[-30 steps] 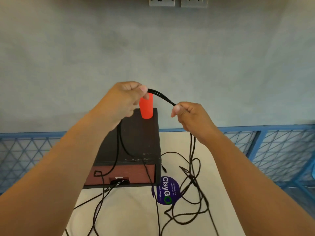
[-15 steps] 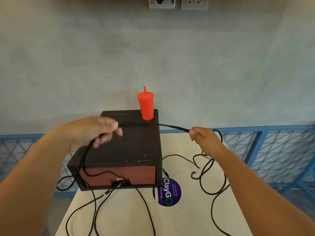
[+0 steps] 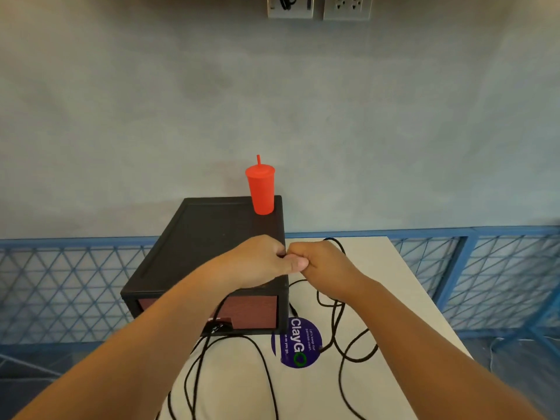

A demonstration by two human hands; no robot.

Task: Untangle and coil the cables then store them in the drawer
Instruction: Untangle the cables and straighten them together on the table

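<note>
My left hand [image 3: 260, 262] and my right hand [image 3: 321, 262] meet knuckle to knuckle above the front right corner of the black drawer box [image 3: 200, 237]. Both have curled fingers gripping a thin black cable [image 3: 336, 325]. A loop of it shows behind my right hand, and slack hangs from both hands onto the white table [image 3: 409, 313]. More black cable lies in loose loops [image 3: 230, 359] at the table's front. The box's reddish-brown drawer front [image 3: 254, 310] is closed, with cable lying at its handle notch.
A red lidded cup with a straw [image 3: 261, 189] stands on the box's back right corner. A purple round sticker [image 3: 298, 344] lies on the table beside the box. Blue mesh railing [image 3: 485, 268] runs behind and beside the table. Wall sockets [image 3: 318, 7] sit high up.
My hands were close and raised, spread wide with the cable stretched between them, and now come back together lower over the box corner. The cable loops on the table shifted.
</note>
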